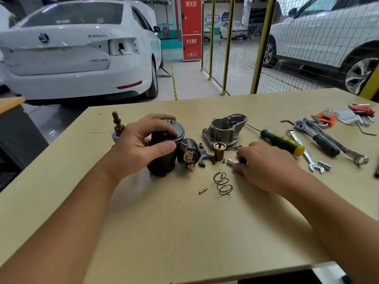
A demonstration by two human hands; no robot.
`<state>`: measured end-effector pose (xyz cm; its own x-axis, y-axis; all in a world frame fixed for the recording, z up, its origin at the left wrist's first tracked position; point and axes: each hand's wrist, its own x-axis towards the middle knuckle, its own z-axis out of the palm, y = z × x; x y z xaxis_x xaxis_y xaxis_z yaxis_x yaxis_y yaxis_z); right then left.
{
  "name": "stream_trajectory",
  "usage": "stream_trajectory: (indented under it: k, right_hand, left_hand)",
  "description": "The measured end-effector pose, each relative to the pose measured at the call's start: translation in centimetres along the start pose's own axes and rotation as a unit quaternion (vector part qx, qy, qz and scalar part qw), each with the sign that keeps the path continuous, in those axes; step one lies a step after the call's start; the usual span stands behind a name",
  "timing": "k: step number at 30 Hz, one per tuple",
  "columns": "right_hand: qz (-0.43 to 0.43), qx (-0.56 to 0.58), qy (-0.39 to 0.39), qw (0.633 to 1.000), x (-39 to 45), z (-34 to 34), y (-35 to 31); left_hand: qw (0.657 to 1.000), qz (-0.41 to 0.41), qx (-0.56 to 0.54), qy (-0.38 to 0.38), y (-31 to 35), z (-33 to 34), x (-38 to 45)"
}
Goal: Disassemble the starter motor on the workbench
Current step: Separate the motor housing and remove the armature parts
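The black starter motor body (164, 158) stands upright on the workbench (164, 222). My left hand (141, 148) grips its top end, fingers curled over the cap. The black solenoid (188, 152) with copper terminals leans against its right side. My right hand (266, 165) lies low on the bench, its fingers pinching a small silver socket (230, 162). A brass plunger (219, 150), a black fork lever (204, 154), a coil spring (222, 183) and a small pin (203, 190) lie between my hands. The aluminium nose housing (223, 130) rests behind them.
An armature shaft (118, 125) stands at the far left of the bench. To the right lie a green-yellow screwdriver (283, 142), a ratchet (315, 136), spanners (307, 154) and hex key sets (328, 117). Cars and a yellow mesh fence stand beyond the bench.
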<state>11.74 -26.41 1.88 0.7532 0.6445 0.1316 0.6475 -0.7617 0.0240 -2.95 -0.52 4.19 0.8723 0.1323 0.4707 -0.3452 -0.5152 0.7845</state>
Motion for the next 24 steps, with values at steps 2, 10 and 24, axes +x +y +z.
stream_trajectory:
  k: [2,10,24]
  right_hand:
    - [-0.011,-0.010,-0.016,1.000,-0.1,0.2,0.0]
    - [-0.136,0.290,0.097,0.942,0.1,-4.8,-1.8]
    - [-0.238,0.259,0.111,0.930,5.1,-9.4,-8.5]
  left_hand:
    - [1.000,0.008,-0.014,-0.006,-0.1,-0.3,0.0]
    - [0.997,0.010,-0.082,0.011,-1.0,-0.7,0.1]
    - [0.996,0.001,-0.092,0.017,-0.8,-0.5,0.1]
